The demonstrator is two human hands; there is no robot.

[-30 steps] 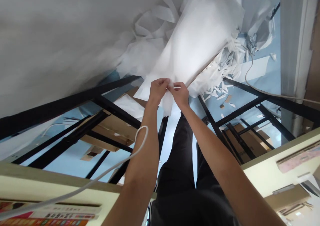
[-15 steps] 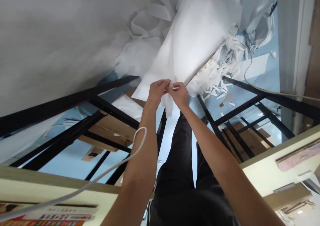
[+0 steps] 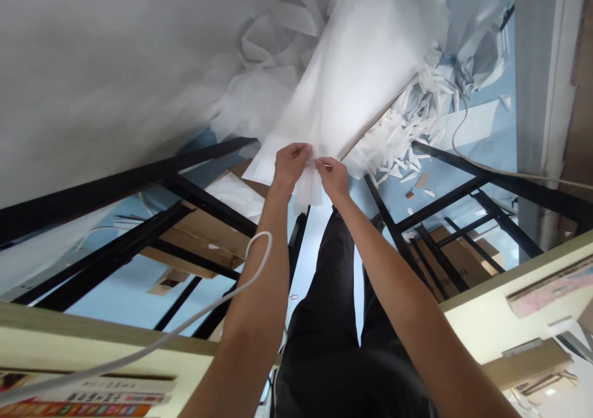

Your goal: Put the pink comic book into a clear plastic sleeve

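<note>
A thin, slightly see-through white sheet [image 3: 307,189], paper or plastic film, is pinched between the fingers of both hands. My left hand [image 3: 291,163] grips it on the left side, fingertips closed. Close beside it, my right hand [image 3: 333,176] pinches the same sheet with thumb and forefinger. The lower end of the sheet hangs below my fingers in front of my dark trousers. Beyond the hands a large stack of white sheets [image 3: 365,66] stretches away from me, with a dark edge along its right side. Loose white strips [image 3: 264,41] curl at its left.
White scraps [image 3: 412,128] lie heaped on the blue floor at the right. Black metal frames [image 3: 208,205] stand on both sides, with cardboard [image 3: 199,239] under the left one. A white cable [image 3: 222,300] loops past my left forearm. Pale table edges [image 3: 92,328] are near me.
My hands have moved slightly apart, the left a little to the left. The hanging end of the white sheet has spread wider and flatter between them.
</note>
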